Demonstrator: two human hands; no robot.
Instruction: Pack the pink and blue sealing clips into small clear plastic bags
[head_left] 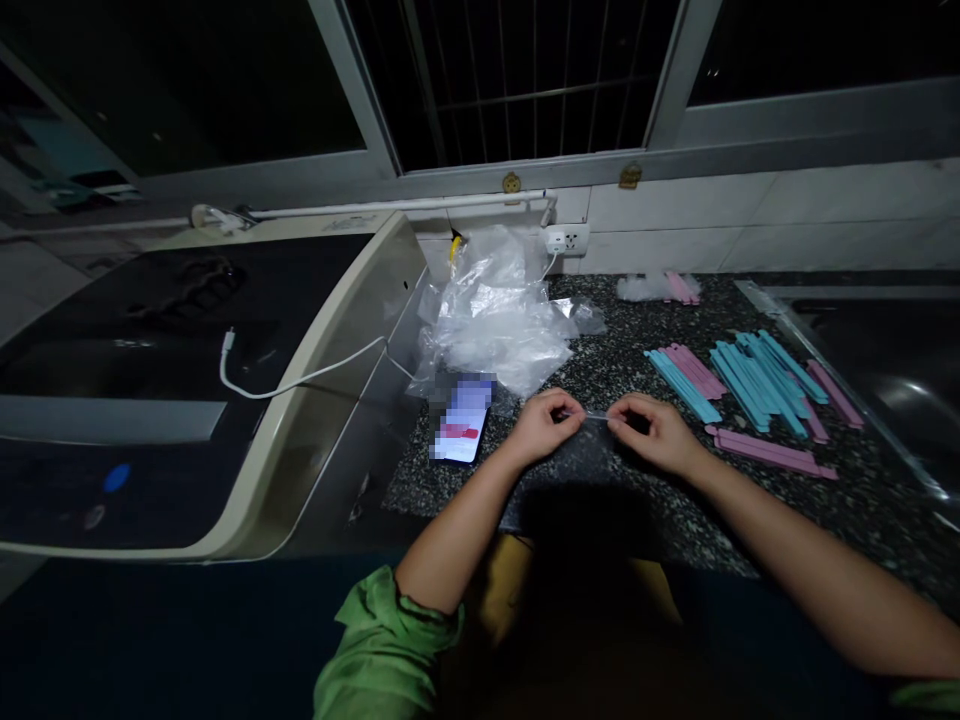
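Over the dark speckled counter (600, 350), my left hand (541, 428) and my right hand (660, 434) face each other with a small gap between. Each pinches one side of a clear plastic bag (596, 414), seen nearly edge-on as a thin strip; whether anything is inside it, I cannot tell. A lit phone (463, 425) lies left of my left hand. Beyond that hand rises a heap of clear plastic bags (495, 320). To the right of my right hand are loose piles of flat blue strips (757, 375) and pink strips (772, 453).
A washing machine (330, 420) stands on the left, a white charging cable (315, 380) lying across it. By the wall outlet (574, 240) a charger is plugged in. Wrapped pink strips (679, 288) lie at the back. A metal sink (885, 330) edges the right side.
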